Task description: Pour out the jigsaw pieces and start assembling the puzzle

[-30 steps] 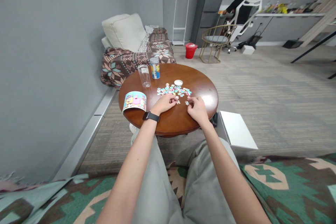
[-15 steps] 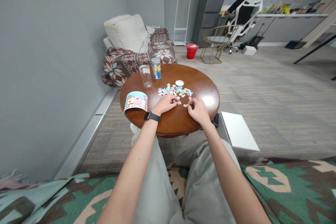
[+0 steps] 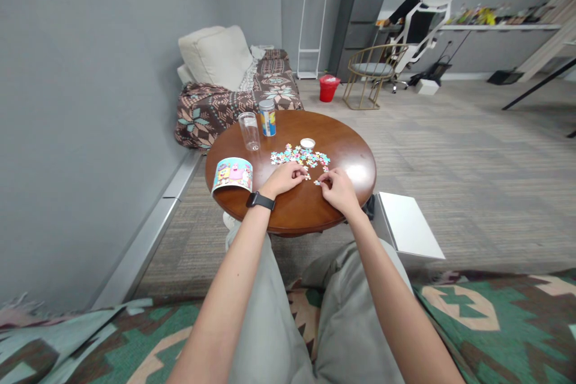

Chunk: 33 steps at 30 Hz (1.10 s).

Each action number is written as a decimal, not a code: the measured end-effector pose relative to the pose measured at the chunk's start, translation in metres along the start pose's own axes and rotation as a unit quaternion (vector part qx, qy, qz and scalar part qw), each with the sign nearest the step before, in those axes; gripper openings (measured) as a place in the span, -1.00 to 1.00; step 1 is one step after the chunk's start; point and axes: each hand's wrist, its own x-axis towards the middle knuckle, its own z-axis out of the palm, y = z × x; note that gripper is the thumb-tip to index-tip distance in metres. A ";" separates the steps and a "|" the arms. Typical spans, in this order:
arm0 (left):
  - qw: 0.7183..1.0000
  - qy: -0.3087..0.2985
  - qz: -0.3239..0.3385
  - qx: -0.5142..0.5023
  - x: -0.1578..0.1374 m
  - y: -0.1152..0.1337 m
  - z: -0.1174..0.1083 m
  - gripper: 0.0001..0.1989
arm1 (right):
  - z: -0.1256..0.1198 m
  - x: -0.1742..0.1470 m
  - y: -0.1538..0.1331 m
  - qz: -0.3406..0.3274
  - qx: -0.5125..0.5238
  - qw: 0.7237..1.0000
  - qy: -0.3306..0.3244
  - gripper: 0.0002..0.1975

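Note:
My left hand (image 3: 286,177), with a dark watch at its wrist, rests low over the round table with its fingers curled in a pinch. At their tips is a small jigsaw puzzle piece (image 3: 308,177). Across a narrow gap, the thumb and fingers of my right hand (image 3: 337,188) close on another puzzle piece (image 3: 317,183) on the wood. Just beyond both hands lies a loose spread of pastel jigsaw pieces (image 3: 288,156), some partly hidden by my fingers. A curved picture sheet (image 3: 233,173) with cartoon figures stands left of my left hand.
On the brown table (image 3: 288,211) also stand a clear cup (image 3: 249,132), a printed can (image 3: 267,120) and a round white lid (image 3: 308,143). A white box (image 3: 409,223) sits right of the table. Farther back, a person (image 3: 405,9) sits on an office chair.
My right hand has shifted very slightly left, bringing its puzzle piece a little closer to the left hand. My left hand stays in place.

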 end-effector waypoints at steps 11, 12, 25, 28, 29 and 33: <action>1.000 0.011 -0.019 0.019 0.000 0.000 0.000 -0.81 | -0.002 -0.002 -0.003 -0.010 0.028 0.999 0.015 -0.95; 0.999 0.031 -0.029 0.026 0.000 0.000 -0.001 -0.81 | -0.002 -0.002 -0.003 -0.015 0.026 1.000 0.009 -0.94; 0.932 0.234 -0.241 0.139 -0.006 -0.005 -0.011 -0.73 | 0.001 0.000 0.001 0.005 0.085 0.994 0.073 -0.73; 0.944 0.190 -0.233 0.140 -0.006 -0.006 -0.010 -0.74 | 0.001 0.000 0.000 0.012 0.083 0.994 0.070 -0.75; 0.946 0.182 -0.227 0.142 -0.006 -0.006 -0.010 -0.75 | 0.001 0.000 0.000 0.016 0.082 0.994 0.068 -0.76; 0.948 0.181 -0.209 0.156 -0.007 -0.007 -0.009 -0.76 | 0.001 0.000 -0.001 0.026 0.084 0.994 0.063 -0.78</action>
